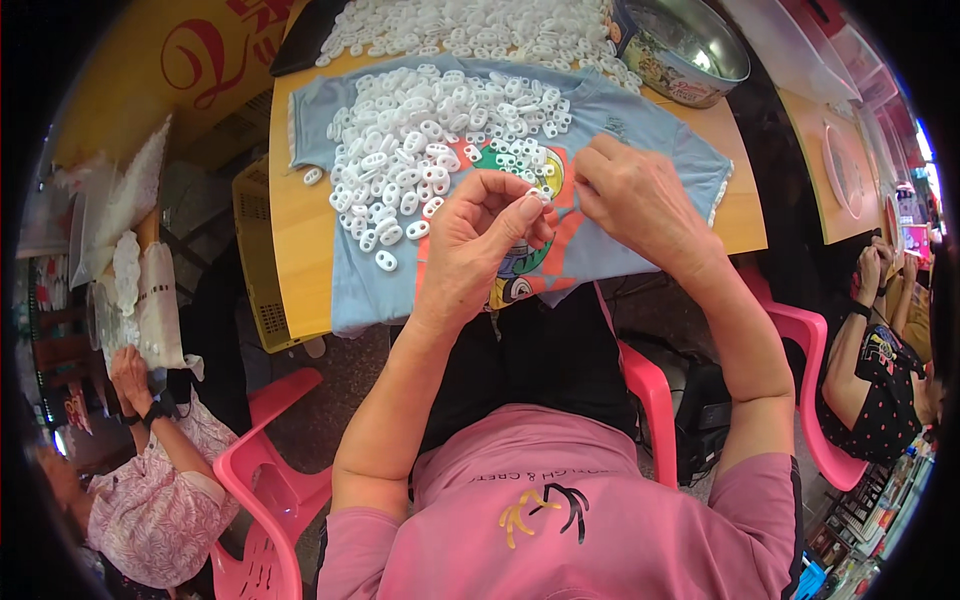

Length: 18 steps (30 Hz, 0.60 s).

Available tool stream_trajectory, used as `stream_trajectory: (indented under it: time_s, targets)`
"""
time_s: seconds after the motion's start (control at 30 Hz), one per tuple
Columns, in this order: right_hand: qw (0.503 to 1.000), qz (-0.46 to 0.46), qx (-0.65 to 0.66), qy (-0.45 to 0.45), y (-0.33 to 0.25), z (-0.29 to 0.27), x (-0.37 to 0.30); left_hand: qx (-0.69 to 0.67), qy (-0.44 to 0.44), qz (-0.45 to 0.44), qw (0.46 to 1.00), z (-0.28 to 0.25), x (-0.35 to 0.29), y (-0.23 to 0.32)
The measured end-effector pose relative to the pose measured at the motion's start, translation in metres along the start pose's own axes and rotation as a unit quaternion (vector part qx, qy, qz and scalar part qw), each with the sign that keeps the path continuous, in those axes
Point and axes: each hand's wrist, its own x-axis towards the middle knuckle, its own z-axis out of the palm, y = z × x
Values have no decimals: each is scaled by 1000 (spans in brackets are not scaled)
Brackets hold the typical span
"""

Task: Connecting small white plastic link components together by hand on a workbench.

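Note:
My left hand [478, 232] is closed in a pinch, with a small white plastic piece [538, 194] between thumb and fingertips. Just to its right, my right hand [640, 195] is closed too, fingers bent downward; whatever it may hold is hidden. Both hands are above a light blue T-shirt [380, 290] with a colourful print, spread over the table. A heap of white oval pieces with two holes [385, 165] lies on the shirt, left of and beyond my hands. Smaller white two-hole pieces [522, 153] are scattered just past my left fingertips.
The wooden table [300, 290] bears another white heap [470, 25] at its far side. A round metal tin [690, 60] stands at the far right. Pink chairs [650, 400] are close by. A person [160, 480] sits at left, another [880, 360] at right, both with hands raised.

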Motion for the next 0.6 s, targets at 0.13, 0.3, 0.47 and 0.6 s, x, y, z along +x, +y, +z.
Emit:
stream_trajectory:
  time_s: [0.13,0.3,0.47,0.6]
  targets:
    - [997,1,70,28,1,4,-1,-5,-3,-2,1000,1,0,1]
    - [986,25,162,40,-1,-7,-2,9,9,-4,1000,1,0,2]
    - [872,152,465,23,-14,5,-11,20,16,-10,1000,2,0,2]
    - [809,181,558,31,-25,14,-10,22,12,-7,1000,1,0,2]
